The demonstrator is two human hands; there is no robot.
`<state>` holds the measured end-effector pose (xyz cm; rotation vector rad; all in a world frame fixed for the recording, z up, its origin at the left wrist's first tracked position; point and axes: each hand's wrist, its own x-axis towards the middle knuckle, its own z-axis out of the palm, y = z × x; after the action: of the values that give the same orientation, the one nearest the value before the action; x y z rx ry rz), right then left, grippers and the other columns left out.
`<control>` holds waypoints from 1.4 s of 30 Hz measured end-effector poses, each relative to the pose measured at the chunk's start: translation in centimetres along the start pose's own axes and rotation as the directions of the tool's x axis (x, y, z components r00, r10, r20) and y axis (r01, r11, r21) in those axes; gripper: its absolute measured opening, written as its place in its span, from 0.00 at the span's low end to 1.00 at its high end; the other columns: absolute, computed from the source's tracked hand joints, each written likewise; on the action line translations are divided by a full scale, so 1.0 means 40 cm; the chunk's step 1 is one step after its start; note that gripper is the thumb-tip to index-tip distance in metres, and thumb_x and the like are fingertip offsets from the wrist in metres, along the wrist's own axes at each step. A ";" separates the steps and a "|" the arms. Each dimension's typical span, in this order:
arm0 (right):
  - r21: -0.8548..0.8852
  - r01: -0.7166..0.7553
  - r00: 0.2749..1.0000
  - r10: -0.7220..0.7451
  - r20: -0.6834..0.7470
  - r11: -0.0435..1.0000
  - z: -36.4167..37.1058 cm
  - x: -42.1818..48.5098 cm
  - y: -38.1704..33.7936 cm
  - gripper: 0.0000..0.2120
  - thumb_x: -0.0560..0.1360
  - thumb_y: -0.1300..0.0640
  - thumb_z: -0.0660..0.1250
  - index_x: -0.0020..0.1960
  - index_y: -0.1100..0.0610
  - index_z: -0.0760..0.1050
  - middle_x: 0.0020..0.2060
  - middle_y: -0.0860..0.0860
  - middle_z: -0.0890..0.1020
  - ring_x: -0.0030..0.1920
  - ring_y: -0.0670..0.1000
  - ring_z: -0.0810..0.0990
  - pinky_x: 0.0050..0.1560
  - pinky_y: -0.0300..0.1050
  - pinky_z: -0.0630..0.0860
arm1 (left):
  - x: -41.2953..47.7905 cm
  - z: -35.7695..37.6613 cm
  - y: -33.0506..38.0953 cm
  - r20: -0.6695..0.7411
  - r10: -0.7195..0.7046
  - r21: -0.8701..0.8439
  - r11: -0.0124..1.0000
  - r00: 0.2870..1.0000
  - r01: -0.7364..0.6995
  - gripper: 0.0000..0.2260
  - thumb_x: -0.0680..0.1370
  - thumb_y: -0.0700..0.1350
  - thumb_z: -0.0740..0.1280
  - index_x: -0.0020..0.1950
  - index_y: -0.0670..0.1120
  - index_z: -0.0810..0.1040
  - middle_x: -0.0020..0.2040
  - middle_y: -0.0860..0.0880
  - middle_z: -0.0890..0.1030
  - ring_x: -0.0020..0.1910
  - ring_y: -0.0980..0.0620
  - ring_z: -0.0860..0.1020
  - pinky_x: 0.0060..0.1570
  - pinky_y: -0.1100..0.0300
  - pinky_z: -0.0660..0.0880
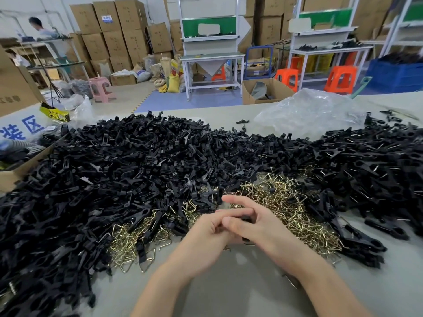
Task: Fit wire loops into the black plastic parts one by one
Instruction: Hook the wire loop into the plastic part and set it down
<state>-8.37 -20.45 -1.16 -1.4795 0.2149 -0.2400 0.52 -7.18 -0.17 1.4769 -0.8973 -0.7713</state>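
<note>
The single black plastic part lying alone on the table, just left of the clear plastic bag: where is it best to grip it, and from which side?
Pinch the lone black part at its middle, across the narrow width, coming straight down from above. It seems to lie flat, long axis roughly left-right, with bare table around it.

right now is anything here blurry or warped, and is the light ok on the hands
Head view: soft even light, faint shadows on the table under the left hand and right hand; head view: the black part they hold is smeared, wire loops crisper; head view: wide-angle bend tilts the far workbench.
</note>
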 end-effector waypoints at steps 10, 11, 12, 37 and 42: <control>0.031 0.079 0.971 -0.070 -0.231 0.996 0.011 0.006 -0.009 0.15 0.79 0.67 0.67 0.54 0.51 0.86 0.47 0.53 0.88 0.48 0.50 0.86 0.49 0.39 0.81 | -0.003 0.007 -0.008 -0.451 0.205 0.413 0.911 0.869 -0.001 0.14 0.78 0.45 0.56 0.49 0.61 0.77 0.34 0.53 0.84 0.30 0.53 0.83 0.34 0.58 0.80; 0.066 0.092 0.952 -0.069 -0.299 0.994 0.001 0.010 -0.011 0.14 0.78 0.68 0.67 0.52 0.51 0.86 0.43 0.53 0.87 0.43 0.48 0.85 0.45 0.37 0.80 | -0.003 -0.002 -0.011 -0.490 0.235 0.453 0.892 0.839 0.014 0.13 0.79 0.45 0.56 0.49 0.62 0.76 0.31 0.54 0.83 0.27 0.55 0.81 0.31 0.58 0.78; 0.089 0.099 0.936 -0.063 -0.345 0.991 -0.007 0.012 -0.010 0.15 0.78 0.68 0.68 0.51 0.51 0.87 0.39 0.52 0.86 0.38 0.47 0.83 0.42 0.36 0.79 | -0.003 -0.008 -0.012 -0.522 0.233 0.436 0.900 0.821 0.022 0.14 0.80 0.44 0.57 0.48 0.62 0.76 0.30 0.54 0.83 0.25 0.54 0.80 0.29 0.57 0.78; 0.360 -0.013 0.973 0.095 -0.213 0.933 0.002 0.009 -0.031 0.30 0.62 0.40 0.77 0.54 0.60 0.80 0.28 0.47 0.71 0.27 0.44 0.69 0.29 0.35 0.69 | -0.003 0.014 -0.028 -0.388 0.261 0.590 0.807 0.884 0.020 0.12 0.80 0.42 0.58 0.49 0.60 0.76 0.29 0.52 0.79 0.27 0.53 0.77 0.34 0.50 0.76; 0.746 0.148 0.941 0.140 -0.309 0.650 -0.105 0.021 -0.162 0.21 0.70 0.59 0.75 0.60 0.64 0.76 0.42 0.57 0.81 0.33 0.47 0.80 0.33 0.35 0.79 | -0.007 0.012 -0.031 -0.386 0.241 0.538 0.843 0.890 0.005 0.14 0.81 0.42 0.58 0.49 0.62 0.75 0.30 0.53 0.80 0.26 0.55 0.77 0.31 0.58 0.74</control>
<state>-8.94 -25.21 4.98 -0.5679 0.3403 -0.5261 0.08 -7.14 -1.46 1.9533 -0.8720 -0.0580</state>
